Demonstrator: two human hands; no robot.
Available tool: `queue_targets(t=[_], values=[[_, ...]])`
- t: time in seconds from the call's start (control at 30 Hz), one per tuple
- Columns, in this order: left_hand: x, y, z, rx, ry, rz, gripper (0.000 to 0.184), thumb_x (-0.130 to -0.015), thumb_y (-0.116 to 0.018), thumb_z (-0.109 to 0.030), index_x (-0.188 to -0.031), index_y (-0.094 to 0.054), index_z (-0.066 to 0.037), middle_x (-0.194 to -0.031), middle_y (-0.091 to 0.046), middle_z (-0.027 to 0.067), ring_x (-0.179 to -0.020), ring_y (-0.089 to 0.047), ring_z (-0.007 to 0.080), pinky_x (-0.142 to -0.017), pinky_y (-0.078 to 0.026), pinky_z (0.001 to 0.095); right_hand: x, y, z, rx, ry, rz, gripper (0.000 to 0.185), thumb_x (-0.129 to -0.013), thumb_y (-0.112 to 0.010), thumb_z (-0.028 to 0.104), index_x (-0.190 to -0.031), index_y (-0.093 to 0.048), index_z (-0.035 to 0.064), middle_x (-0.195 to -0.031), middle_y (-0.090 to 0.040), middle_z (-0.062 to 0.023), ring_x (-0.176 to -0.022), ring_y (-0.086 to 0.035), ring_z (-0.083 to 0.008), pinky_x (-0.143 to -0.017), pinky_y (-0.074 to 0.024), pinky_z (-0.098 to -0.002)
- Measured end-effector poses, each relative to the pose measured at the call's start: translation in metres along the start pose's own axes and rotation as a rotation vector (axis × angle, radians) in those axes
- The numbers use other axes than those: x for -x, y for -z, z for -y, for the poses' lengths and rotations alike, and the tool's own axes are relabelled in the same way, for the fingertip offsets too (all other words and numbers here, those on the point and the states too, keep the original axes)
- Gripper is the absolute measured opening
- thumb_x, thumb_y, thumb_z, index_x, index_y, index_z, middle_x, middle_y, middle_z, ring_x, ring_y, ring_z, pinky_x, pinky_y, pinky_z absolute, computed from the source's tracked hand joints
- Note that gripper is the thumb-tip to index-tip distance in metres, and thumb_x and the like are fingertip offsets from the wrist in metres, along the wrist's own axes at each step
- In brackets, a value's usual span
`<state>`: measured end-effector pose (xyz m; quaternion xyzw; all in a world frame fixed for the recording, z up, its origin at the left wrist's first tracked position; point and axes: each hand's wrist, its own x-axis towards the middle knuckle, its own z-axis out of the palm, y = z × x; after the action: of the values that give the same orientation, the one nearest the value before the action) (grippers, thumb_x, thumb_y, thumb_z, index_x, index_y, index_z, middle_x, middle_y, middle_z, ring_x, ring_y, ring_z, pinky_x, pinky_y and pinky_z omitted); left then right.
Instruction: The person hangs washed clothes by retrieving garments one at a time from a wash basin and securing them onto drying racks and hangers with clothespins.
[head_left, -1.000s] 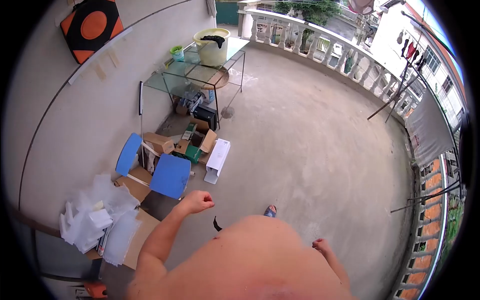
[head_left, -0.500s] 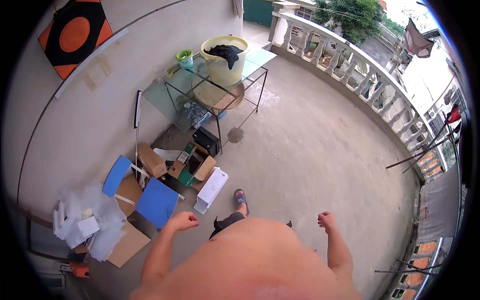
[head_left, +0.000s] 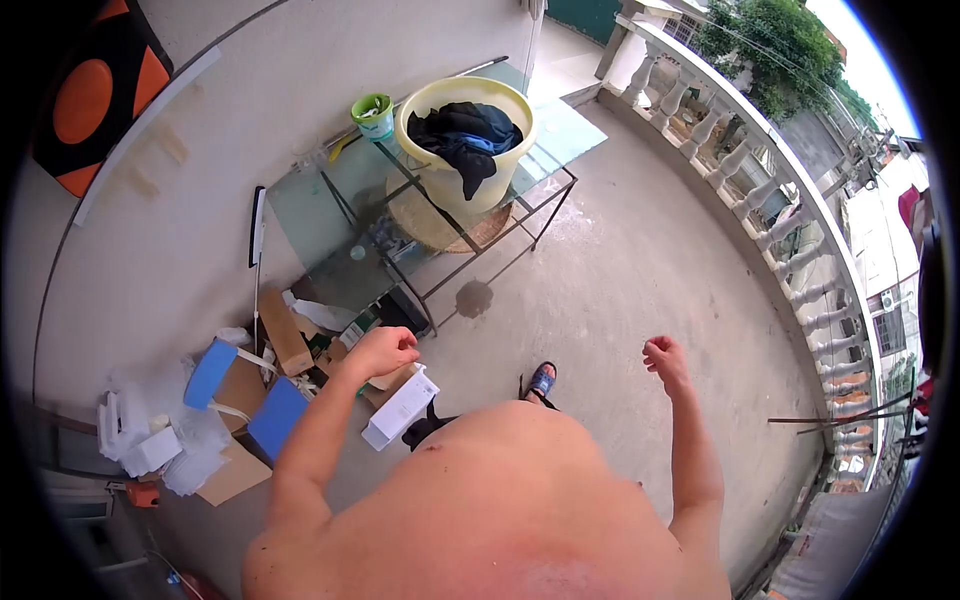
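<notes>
My left hand [head_left: 385, 352] is raised over the floor, fingers curled in, nothing visible in it. Below it in view lies a white box [head_left: 402, 408] beside brown cardboard. My right hand [head_left: 667, 361] hangs in the air on the other side of my bare torso, loosely bent with fingers a little apart, and holds nothing. Ahead, a pale yellow tub [head_left: 415, 160] stands on a glass-topped metal-frame table [head_left: 565, 135]. Dark and blue cloth [head_left: 468, 135] fills the tub, one piece draped over its rim. Neither hand touches these things.
A green and white small bucket [head_left: 373, 122] stands by the wall. Cardboard boxes [head_left: 285, 335], a blue chair [head_left: 272, 425] and plastic wrapping [head_left: 195, 455] clutter the left floor. A white balustrade [head_left: 770, 185] curves along the right. Thin rods [head_left: 810, 422] jut inward there.
The tub and table have come nearer as I step forward. My left hand has swung up and forward, and my right hand has risen. A different foot now shows in front.
</notes>
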<state>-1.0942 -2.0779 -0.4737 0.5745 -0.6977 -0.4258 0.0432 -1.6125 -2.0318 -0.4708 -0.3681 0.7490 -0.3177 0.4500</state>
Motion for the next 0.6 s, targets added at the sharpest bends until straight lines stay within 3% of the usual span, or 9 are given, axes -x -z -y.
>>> queue_targets(t=[0.2,0.33,0.4,0.47,0.53,0.6], values=[[-0.032,-0.050,0.003,0.133,0.277,-0.087,0.031,-0.075,-0.068,-0.022,-0.097,-0.062,0.000,-0.085,-0.066,0.0099,-0.076,-0.062,0.0173,-0.069,-0.049,0.0288,-0.170,-0.038,0.220,0.131,0.494,0.284,0.021,-0.082,-0.060,0.018,-0.093,-0.058,0.0002,-0.077,-0.059,-0.0031,-0.069,-0.054,-0.0102,-0.061,-0.0454,-0.0248],[-0.026,-0.078,0.000,0.445,0.385,-0.128,0.030,-0.076,-0.068,-0.019,-0.098,-0.062,0.002,-0.083,-0.065,0.0097,-0.075,-0.061,0.0154,-0.067,-0.048,0.0273,-0.234,-0.123,0.347,0.330,0.699,0.433,0.028,-0.078,-0.062,0.020,-0.096,-0.062,-0.0024,-0.086,-0.064,-0.0106,-0.075,-0.059,-0.0176,-0.071,-0.0481,-0.0286],[-0.029,-0.083,-0.001,0.577,0.465,-0.190,0.030,-0.077,-0.069,-0.017,-0.098,-0.061,0.002,-0.083,-0.065,0.0095,-0.074,-0.060,0.0146,-0.066,-0.048,0.0270,-0.284,-0.181,0.375,0.536,0.862,0.329,0.036,-0.074,-0.062,0.029,-0.094,-0.063,-0.0015,-0.086,-0.065,-0.0168,-0.081,-0.062,-0.0262,-0.075,-0.0480,-0.0318],[-0.032,-0.079,-0.005,0.514,0.612,-0.211,0.035,-0.075,-0.068,-0.022,-0.101,-0.061,0.001,-0.091,-0.066,0.0126,-0.082,-0.063,0.0198,-0.072,-0.049,0.0291,-0.319,-0.230,0.396,0.687,0.828,0.351,0.043,-0.072,-0.063,0.038,-0.093,-0.065,0.0000,-0.085,-0.064,-0.0192,-0.083,-0.062,-0.0291,-0.077,-0.0477,-0.0356],[-0.038,-0.079,0.006,0.525,0.619,-0.235,0.035,-0.075,-0.069,-0.022,-0.100,-0.061,0.001,-0.090,-0.066,0.0127,-0.081,-0.063,0.0199,-0.071,-0.049,0.0289,-0.342,-0.273,0.410,0.911,0.738,0.372,0.056,-0.072,-0.064,0.046,-0.102,-0.062,-0.0003,-0.093,-0.063,-0.0197,-0.092,-0.061,-0.0297,-0.082,-0.0472,-0.0350],[-0.051,-0.073,0.003,0.555,0.624,-0.257,0.035,-0.075,-0.069,-0.022,-0.099,-0.061,0.001,-0.089,-0.066,0.0128,-0.079,-0.063,0.0200,-0.071,-0.049,0.0287,-0.362,-0.309,0.408,0.924,0.705,0.352,0.063,-0.071,-0.064,0.050,-0.107,-0.059,-0.0012,-0.099,-0.062,-0.0197,-0.097,-0.059,-0.0298,-0.085,-0.0463,-0.0348]])
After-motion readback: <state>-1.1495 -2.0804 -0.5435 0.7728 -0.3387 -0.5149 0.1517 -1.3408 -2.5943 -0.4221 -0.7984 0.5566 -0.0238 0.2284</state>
